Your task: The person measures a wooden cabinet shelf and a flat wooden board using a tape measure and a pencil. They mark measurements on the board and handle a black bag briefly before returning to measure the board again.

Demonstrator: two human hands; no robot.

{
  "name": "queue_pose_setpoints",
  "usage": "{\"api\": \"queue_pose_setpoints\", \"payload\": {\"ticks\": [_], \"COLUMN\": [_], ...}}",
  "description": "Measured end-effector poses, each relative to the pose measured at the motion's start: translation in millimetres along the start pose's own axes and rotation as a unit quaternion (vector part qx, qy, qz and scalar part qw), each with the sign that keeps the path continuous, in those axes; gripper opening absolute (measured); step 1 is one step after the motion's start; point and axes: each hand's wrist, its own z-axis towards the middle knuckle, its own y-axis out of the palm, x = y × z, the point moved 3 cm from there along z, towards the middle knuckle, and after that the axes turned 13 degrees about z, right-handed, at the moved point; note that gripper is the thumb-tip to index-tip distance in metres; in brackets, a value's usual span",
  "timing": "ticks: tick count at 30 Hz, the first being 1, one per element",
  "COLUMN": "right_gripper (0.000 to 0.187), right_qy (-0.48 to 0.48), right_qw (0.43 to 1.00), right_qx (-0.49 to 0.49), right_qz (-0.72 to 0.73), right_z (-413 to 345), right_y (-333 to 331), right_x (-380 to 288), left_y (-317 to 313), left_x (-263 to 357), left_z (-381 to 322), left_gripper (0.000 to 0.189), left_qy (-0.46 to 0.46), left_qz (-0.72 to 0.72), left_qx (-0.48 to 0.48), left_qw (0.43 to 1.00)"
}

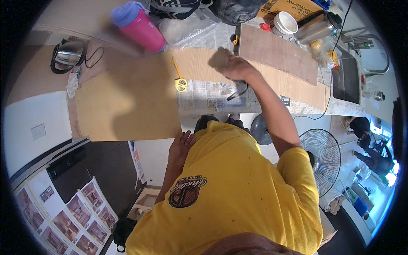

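My right hand (232, 65) is blurred above a light wood-grain strip (197, 60) near the middle of the counter. Whether its fingers hold anything cannot be told. A dark looped cord or strap (239, 91) shows just below its wrist, over newspaper (204, 98). Beside my shirt, my left hand (183, 145) rests near the front edge of a large tan board (143, 102), fingers apart and holding nothing visible. Yellow-handled scissors (180, 84) and a yellow pencil (176, 67) lie between the board and the strip. A reddish-brown panel (277, 54) lies right of my right hand.
Along the back are a pink bottle (143, 32), a plastic bag (188, 27), white tubs (284, 24) and a steel flask (318, 28). A kettle (68, 54) stands left, a sink (346, 76) right. A fan (318, 162) stands by my right arm; people (376, 156) are beyond.
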Motion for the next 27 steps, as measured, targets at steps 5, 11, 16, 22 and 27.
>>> {"api": "queue_pose_setpoints", "payload": {"ticks": [5,11,16,22,27], "right_gripper": [0.083,0.059,0.056,0.054,0.057], "right_qy": [-0.085,-0.018,0.044,-0.021,0.002], "right_qw": [0.99,0.984,0.993,0.986,0.994], "right_qx": [-0.058,-0.122,-0.089,-0.033,-0.005], "right_qz": [-0.1,-0.129,-0.059,-0.159,-0.112], "right_z": [46,56,53,9,0], "right_y": [-2,-4,-14,-6,-6], "right_x": [-19,-10,-14,-8,22], "left_y": [-6,-5,-2,-1,-4], "left_x": [-9,-1,-1,0,-1], "left_z": [-5,-32,-25,-26,-33], "left_gripper": [0.042,0.031,0.028,0.028,0.028], "left_qy": [0.058,0.236,0.262,0.273,0.312], "left_qz": [-0.033,-0.001,0.02,0.011,0.03], "left_qx": [0.061,0.071,0.074,0.088,0.085], "left_qw": [0.996,0.969,0.962,0.958,0.946]}}
